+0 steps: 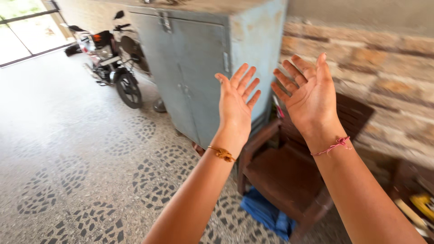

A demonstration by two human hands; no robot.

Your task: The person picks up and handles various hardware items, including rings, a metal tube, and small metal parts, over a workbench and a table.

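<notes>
left hand (235,101) spread, empty, raised before grey cabinet (199,68) | right hand (309,95) spread, empty, above brown chair (289,176) by brick wall (384,77) | open floor (68,158) lay leftward toward motorcycle (108,61)

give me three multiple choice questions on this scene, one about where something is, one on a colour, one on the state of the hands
1. Where is the motorcycle?
A. left of the metal cabinet
B. on the wooden chair
C. under the chair

2. What colour is the cloth on the floor under the chair?
A. yellow
B. blue
C. white

3. How are the left hand and right hand?
A. clenched into fists
B. gripping the chair
C. open and empty, fingers spread

Answers:
1 A, it is parked far left of the grey cabinet.
2 B, blue fabric shows below the seat.
3 C, both palms are raised and hold nothing.
</notes>
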